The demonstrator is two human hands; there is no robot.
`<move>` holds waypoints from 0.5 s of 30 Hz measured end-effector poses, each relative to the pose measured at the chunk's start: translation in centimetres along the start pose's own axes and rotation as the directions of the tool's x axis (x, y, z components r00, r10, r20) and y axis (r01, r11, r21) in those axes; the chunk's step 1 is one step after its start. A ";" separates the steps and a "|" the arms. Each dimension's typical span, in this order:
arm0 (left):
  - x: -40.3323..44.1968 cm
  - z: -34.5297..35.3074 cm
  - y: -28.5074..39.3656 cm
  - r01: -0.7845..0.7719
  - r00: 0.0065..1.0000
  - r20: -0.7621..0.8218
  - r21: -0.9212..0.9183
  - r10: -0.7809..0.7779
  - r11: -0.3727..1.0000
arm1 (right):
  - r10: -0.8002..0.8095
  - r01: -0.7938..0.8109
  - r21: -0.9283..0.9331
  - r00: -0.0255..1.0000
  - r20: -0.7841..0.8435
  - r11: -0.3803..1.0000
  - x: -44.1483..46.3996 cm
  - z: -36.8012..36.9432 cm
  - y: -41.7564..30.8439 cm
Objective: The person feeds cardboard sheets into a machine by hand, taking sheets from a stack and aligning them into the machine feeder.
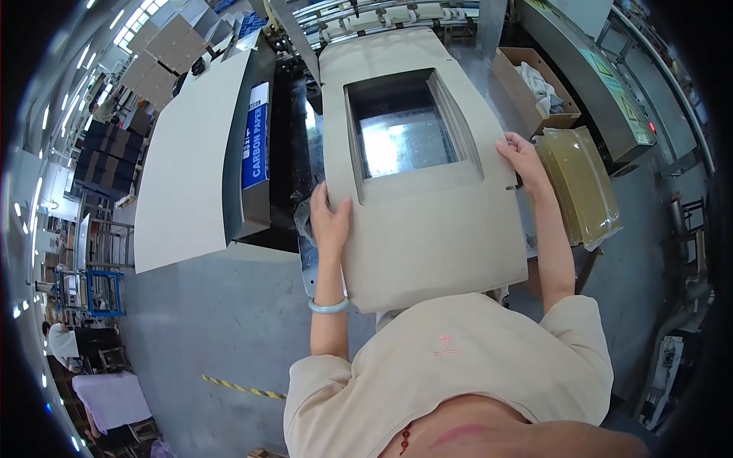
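A thick stack of beige cardboard sheets (435, 244) lies in front of me, with a large rectangular window cut through it. Shiny dark metal (408, 141) shows through that window. My left hand (330, 221) presses against the stack's left edge, its thumb at the top face and its fingers along the side. On the opposite edge, higher up, my right hand (524, 160) grips the stack with the fingertips on top. Parts of both hands' fingers are hidden by the angle.
Metal rollers (382, 27) run behind the stack. At left are a large white sheet (187, 160) and a blue carbon paper box (256, 137). To the right stand an open carton with cloth (538, 91) and a yellowish plastic-wrapped bundle (580, 187). A person (65, 342) is far left.
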State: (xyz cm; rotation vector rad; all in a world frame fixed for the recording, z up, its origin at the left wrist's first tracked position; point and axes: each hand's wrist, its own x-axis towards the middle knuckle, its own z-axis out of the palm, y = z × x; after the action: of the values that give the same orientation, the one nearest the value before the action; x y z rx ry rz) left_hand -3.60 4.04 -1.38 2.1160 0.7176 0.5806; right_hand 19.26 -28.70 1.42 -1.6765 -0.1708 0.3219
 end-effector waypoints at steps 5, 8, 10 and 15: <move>1.9 -2.4 3.9 0.171 0.985 0.015 -0.305 -0.174 0.937 | -0.021 0.021 -0.011 0.999 -0.037 1.000 1.0 0.9 -1.1; 3.7 -2.6 3.4 0.317 0.947 0.106 -0.471 -0.304 0.823 | -0.025 0.026 0.036 0.999 -0.032 0.999 2.0 1.2 -1.6; 4.2 -2.1 3.0 0.358 0.932 0.145 -0.522 -0.333 0.774 | -0.031 0.033 0.050 0.999 -0.038 0.998 2.3 1.2 -1.6; 4.2 -0.7 1.6 0.414 0.908 0.169 -0.497 -0.383 0.762 | -0.022 -0.001 -0.174 0.991 -0.130 0.985 2.7 1.5 0.3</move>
State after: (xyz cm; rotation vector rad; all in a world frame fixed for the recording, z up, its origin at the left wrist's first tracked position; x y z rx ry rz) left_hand -0.43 6.40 0.97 1.4073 0.8370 0.4133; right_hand 21.37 -26.49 0.68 -1.8628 -0.1119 0.1918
